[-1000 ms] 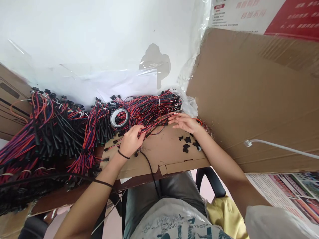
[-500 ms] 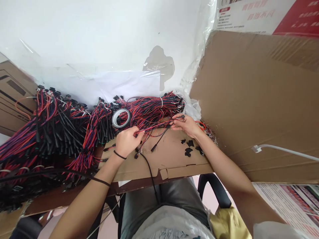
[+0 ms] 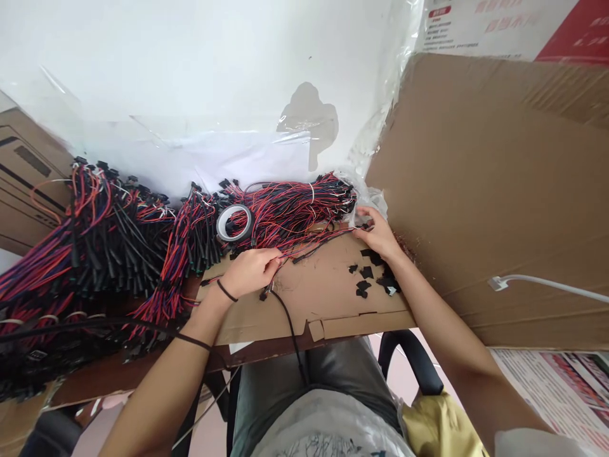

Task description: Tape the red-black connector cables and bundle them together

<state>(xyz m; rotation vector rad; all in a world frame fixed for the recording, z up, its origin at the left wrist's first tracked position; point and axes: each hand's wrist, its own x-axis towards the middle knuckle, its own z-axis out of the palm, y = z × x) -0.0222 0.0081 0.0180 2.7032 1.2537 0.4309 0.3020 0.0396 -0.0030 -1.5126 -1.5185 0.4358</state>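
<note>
Stretching thin red and black wires point(image 3: 323, 240) across the table point(image 3: 114, 371), we pinch them in our left hand point(image 3: 254, 270) and hold their dark ends between thumb and fingers of our right hand point(image 3: 378, 236), at about half past two from the left. Close behind the strand, at one o'clock from our left hand, a tied pile of wires point(image 3: 290, 203) takes up the back, with a roll of tape point(image 3: 223, 223) at eleven. More bundles point(image 3: 118, 235) crowd ten o'clock. Black scraps point(image 3: 365, 273) lie at seven o'clock from our right hand, on the cardboard sheet point(image 3: 309, 292), and a tall cardboard panel point(image 3: 476, 190) closes off its three o'clock side. A black cord point(image 3: 288, 317) drops at five o'clock from our left hand.

Our left fingertips are tucked from sight, so we cannot count the wires there; the outermost bundles are cut off by the picture's edge. Compared with half a second ago, our right hand is farther out toward three o'clock, and the loose dark end lies closer to the strand.
</note>
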